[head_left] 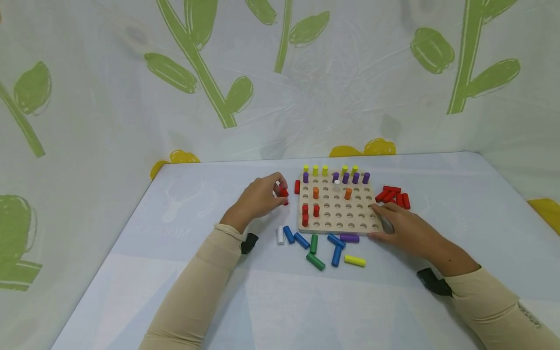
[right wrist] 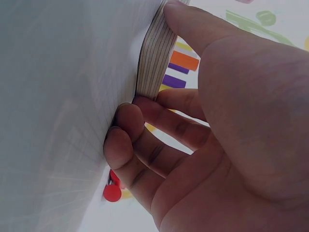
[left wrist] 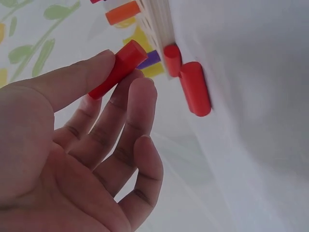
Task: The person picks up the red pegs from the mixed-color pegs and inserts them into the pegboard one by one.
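My left hand [head_left: 259, 197] is raised just left of the wooden pegboard [head_left: 339, 232], pinching a red peg [left wrist: 119, 69] between thumb and fingertips. The peg tilts in the left wrist view. Close under that hand a red peg [left wrist: 195, 90] lies on the table, and another red peg [head_left: 297, 186] lies against the board's left side. My right hand [head_left: 407, 231] grips the board's near right corner, thumb at the front edge and fingers along the right side. Yellow, purple, orange, white and red pegs stand in some of the holes.
Several loose red pegs [head_left: 393, 194] lie in a pile right of the board. In front of it are a white peg [head_left: 280, 236], blue pegs [head_left: 301, 240], green pegs [head_left: 315, 261], a purple peg [head_left: 349, 238] and a yellow peg [head_left: 355, 261]. A leaf-patterned curtain [head_left: 315, 97] hangs behind the table.
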A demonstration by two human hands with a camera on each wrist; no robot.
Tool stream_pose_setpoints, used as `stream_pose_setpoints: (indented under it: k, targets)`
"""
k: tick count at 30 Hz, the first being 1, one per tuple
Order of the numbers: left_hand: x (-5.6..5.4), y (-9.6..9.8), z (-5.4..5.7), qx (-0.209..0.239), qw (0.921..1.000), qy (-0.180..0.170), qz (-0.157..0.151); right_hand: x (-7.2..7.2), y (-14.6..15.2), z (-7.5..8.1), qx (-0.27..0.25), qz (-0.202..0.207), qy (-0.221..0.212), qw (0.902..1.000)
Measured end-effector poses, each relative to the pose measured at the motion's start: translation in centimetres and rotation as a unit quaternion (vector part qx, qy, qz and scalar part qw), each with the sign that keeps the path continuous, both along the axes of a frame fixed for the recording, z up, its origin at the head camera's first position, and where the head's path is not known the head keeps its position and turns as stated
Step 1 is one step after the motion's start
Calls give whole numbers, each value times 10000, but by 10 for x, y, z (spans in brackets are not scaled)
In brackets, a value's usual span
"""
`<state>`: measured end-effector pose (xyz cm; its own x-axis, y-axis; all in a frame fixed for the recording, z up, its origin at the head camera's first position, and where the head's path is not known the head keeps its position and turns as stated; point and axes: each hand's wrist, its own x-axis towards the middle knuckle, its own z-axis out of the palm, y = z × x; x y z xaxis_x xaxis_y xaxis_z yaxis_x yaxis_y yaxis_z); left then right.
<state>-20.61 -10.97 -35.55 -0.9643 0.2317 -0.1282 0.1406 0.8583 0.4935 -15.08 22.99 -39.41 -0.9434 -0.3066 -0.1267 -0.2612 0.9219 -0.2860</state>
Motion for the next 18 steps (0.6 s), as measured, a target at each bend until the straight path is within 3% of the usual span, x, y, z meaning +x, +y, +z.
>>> stream_pose_setpoints:
  k: [12,18]
  targets:
    - [11,11,11,478,9984,103,-286,0,0,1,50,37,29,10000]
    - [17,17,14,484,9976,239,-434,-1,1,0,59,48,21,10000]
